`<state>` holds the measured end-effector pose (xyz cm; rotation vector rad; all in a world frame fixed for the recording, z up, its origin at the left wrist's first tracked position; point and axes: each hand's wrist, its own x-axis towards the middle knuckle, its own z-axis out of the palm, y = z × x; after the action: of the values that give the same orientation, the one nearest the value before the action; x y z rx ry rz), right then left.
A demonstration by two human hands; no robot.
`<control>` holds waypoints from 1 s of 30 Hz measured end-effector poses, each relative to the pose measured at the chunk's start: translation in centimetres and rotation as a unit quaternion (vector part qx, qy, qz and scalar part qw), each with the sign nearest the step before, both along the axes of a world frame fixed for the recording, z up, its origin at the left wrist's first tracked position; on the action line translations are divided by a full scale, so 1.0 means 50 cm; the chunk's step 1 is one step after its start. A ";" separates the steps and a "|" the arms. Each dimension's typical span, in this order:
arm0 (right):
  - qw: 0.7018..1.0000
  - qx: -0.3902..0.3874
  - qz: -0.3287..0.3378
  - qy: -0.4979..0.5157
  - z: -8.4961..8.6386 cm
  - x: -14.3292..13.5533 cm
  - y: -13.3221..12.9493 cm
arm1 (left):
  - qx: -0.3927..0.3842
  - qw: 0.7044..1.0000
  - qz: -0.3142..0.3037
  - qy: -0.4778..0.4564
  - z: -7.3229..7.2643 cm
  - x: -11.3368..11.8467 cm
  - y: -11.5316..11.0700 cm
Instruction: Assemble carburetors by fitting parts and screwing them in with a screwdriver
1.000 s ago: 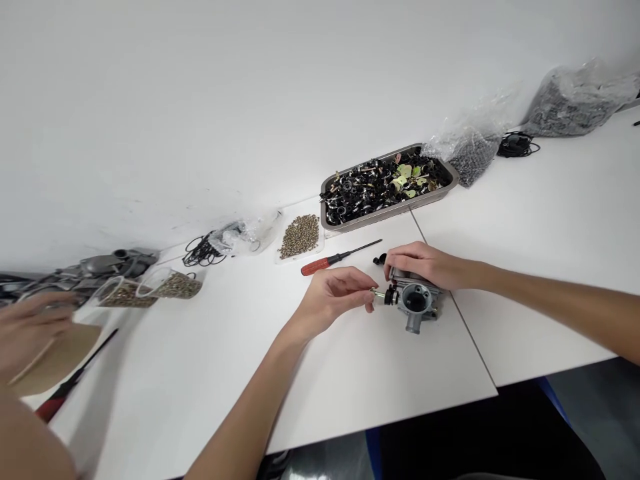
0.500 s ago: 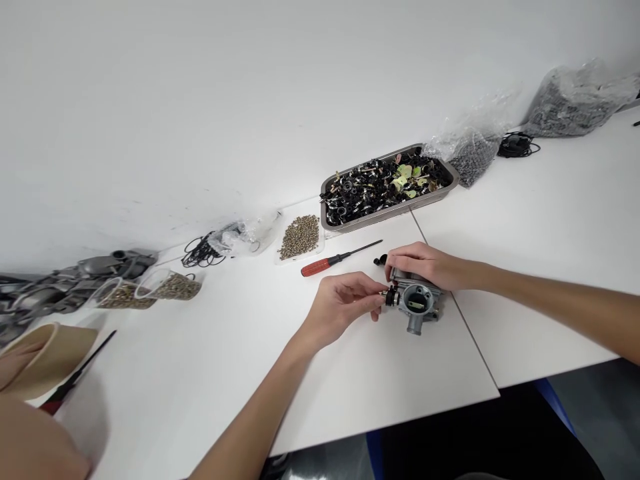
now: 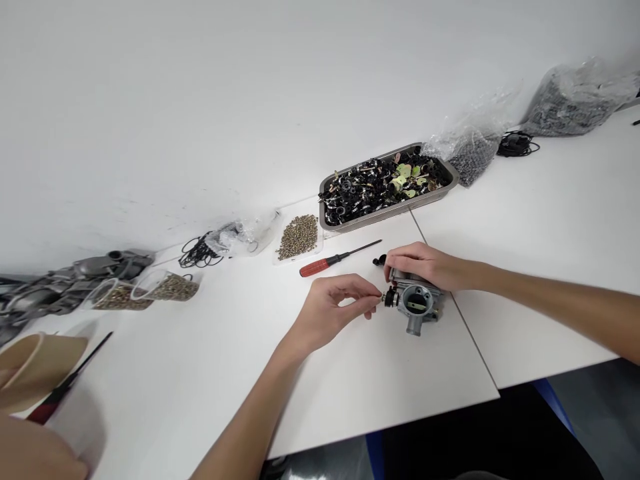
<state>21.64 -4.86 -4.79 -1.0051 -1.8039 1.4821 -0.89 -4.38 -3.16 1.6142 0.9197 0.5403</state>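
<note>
A grey metal carburetor-like part (image 3: 417, 307) rests on the white table, its round bore facing up toward me. My right hand (image 3: 413, 260) grips its far side, fingers curled over the top. From its left side sticks out a black fitting (image 3: 391, 297) with a small brass-coloured end. My left hand (image 3: 345, 300) pinches at that brass end with thumb and index finger; what lies between the fingertips is too small to make out. Behind the hands lies a red-handled screwdriver (image 3: 316, 267), and a small black piece (image 3: 379, 261) sits near my right fingers.
A metal tray (image 3: 370, 222) of black and yellowish parts stands at the back, beside a white tray of small brass pieces (image 3: 299, 237). Plastic bags (image 3: 473, 157), cups of screws (image 3: 175, 287) and grey castings (image 3: 100, 267) line the wall. Another person's hand and a tan container (image 3: 55, 367) are at left.
My left hand has shifted slightly left, its fingertips now farther out from the black fitting. My right hand and the metal part look unmoved. The tan container at left appears slightly lower.
</note>
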 end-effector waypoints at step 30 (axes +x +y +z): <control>0.996 -0.014 -0.069 0.056 -0.017 -0.003 -0.007 | 0.006 0.998 -0.066 0.016 0.004 -0.008 -0.011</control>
<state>21.46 -5.20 -5.63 -1.0193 -1.6065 1.4532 -1.27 -4.91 -2.96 1.6846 0.8285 0.4308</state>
